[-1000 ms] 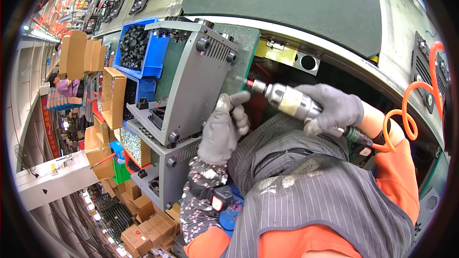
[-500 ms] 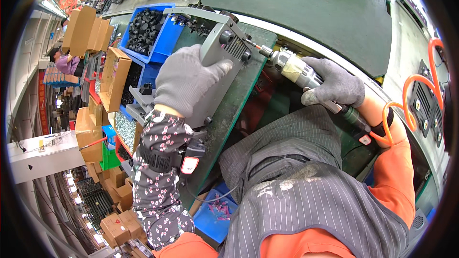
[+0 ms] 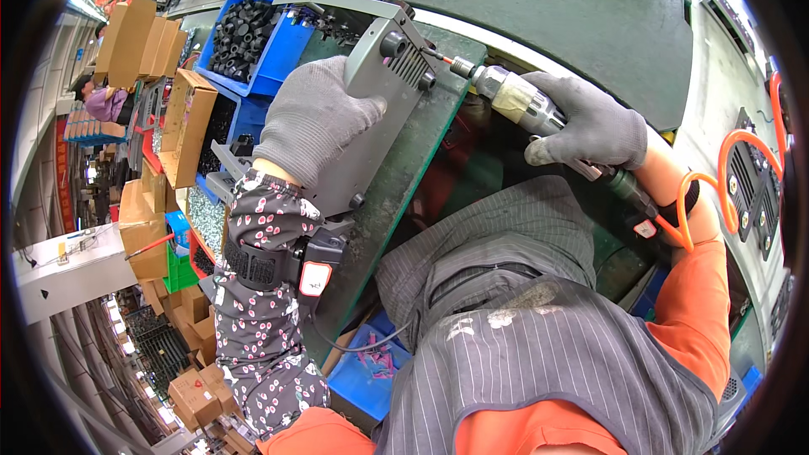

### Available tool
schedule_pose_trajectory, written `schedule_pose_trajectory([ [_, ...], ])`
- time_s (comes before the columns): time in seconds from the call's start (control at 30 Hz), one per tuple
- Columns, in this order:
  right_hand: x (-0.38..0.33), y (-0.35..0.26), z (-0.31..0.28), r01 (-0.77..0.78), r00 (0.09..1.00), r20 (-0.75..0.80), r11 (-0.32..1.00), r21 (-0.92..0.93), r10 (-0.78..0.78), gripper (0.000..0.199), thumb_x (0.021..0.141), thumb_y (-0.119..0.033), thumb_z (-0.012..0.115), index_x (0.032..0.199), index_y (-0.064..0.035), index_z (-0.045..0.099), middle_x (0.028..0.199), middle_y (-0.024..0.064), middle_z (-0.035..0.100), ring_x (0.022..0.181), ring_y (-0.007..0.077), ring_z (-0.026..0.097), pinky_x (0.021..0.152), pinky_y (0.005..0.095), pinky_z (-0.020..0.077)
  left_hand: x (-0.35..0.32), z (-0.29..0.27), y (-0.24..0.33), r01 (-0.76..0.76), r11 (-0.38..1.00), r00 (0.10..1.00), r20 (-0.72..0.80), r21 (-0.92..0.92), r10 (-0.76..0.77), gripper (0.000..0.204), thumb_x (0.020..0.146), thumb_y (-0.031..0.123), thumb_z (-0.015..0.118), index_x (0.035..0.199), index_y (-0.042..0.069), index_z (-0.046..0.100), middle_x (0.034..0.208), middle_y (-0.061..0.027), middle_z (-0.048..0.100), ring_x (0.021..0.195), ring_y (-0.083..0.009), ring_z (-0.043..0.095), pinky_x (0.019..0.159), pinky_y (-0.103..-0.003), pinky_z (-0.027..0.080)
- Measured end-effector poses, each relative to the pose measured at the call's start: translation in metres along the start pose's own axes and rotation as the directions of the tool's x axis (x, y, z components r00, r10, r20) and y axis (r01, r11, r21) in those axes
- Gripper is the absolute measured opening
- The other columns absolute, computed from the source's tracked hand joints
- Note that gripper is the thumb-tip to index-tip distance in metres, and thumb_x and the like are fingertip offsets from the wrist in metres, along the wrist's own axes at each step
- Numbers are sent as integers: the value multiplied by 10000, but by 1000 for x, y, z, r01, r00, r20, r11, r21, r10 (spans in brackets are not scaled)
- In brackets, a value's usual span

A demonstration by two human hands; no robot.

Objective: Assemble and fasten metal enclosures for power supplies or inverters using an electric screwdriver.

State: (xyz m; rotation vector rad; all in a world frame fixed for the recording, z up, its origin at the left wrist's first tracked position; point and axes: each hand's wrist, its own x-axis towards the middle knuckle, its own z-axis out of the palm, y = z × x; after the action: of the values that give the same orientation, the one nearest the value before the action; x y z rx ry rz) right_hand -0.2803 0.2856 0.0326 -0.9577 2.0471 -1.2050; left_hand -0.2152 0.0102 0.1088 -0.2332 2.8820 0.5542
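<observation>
In a grey knit glove, my left hand (image 3: 316, 122) grips the grey metal housing (image 3: 383, 131), thumb laid on its face and the other fingers partly hidden behind it. The housing stands on the green bench top, with vent slots and round black feet on the face toward me. My right hand (image 3: 590, 122), gloved too, is wrapped round an air screwdriver (image 3: 514, 99), held nearly level. Its bit points left and reaches the housing's right edge near the vent slots; whether it sits in a screw is too small to tell. An orange coiled hose (image 3: 704, 177) runs from the screwdriver's rear.
Behind my left hand are a blue bin (image 3: 286, 42) of black rubber parts and an open cardboard box (image 3: 187, 131). A blue tray (image 3: 366, 371) with pink pieces sits low beside my lap. A green mat (image 3: 539, 8) lies beyond the bench edge (image 3: 455, 126). Black slotted panels (image 3: 750, 190) stand at right.
The view has shifted slightly, so the bench and housing appear a little further left. Both hands keep their hold, and the bit stays at the housing's edge.
</observation>
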Motion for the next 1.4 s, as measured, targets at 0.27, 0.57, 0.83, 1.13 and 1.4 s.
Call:
schedule_pose_trajectory([
  [0.27, -12, -12, 6, -87, 996, -10, 989, -116, 86, 589, 634, -302, 723, 1107, -5, 540, 745, 143, 599, 693, 255, 597, 653, 352, 468, -17, -6, 6, -98, 902, 850, -436, 419, 295, 336, 809, 314, 660, 894, -9, 626, 740, -148, 628, 651, -218, 617, 604, -333, 468],
  [0.57, -54, -2, 33, -79, 995, 72, 977, 196, 66, 680, 623, -268, 746, 1203, -10, 500, 895, 138, 610, 830, 250, 608, 766, 349, 476, -65, 83, -1, 384, -327, 918, 395, -863, 35, 308, 943, 199, 426, 1165, -3, 494, 840, -30, 550, 642, -94, 433, 542, -214, 376],
  [0.83, -63, 1, 42, -84, 985, 168, 964, 252, 41, 693, 619, -247, 755, 1210, 2, 490, 954, 131, 626, 857, 210, 616, 777, 330, 489, -73, 147, -30, 319, -643, 939, 322, -696, 118, 276, 941, 118, 463, 1193, 17, 513, 890, -58, 580, 692, -105, 513, 607, -240, 479],
  [1.13, -64, -13, 50, -131, 963, 263, 948, 290, 53, 691, 614, -239, 760, 1202, 8, 494, 941, 128, 616, 857, 206, 608, 789, 315, 491, -82, 139, -28, 211, -596, 962, 273, -775, -14, 283, 927, 114, 511, 1195, 26, 518, 924, -52, 586, 715, -97, 503, 609, -215, 467],
  [1.4, -59, -6, 63, 19, 963, 254, 965, 262, -88, 706, 620, -268, 771, 1204, 11, 490, 951, 131, 613, 861, 217, 608, 780, 326, 495, -86, 131, -25, 182, -563, 962, 264, -806, -67, 255, 919, 184, 550, 1098, 3, 554, 790, 1, 550, 564, -55, 381, 465, -202, 356],
])
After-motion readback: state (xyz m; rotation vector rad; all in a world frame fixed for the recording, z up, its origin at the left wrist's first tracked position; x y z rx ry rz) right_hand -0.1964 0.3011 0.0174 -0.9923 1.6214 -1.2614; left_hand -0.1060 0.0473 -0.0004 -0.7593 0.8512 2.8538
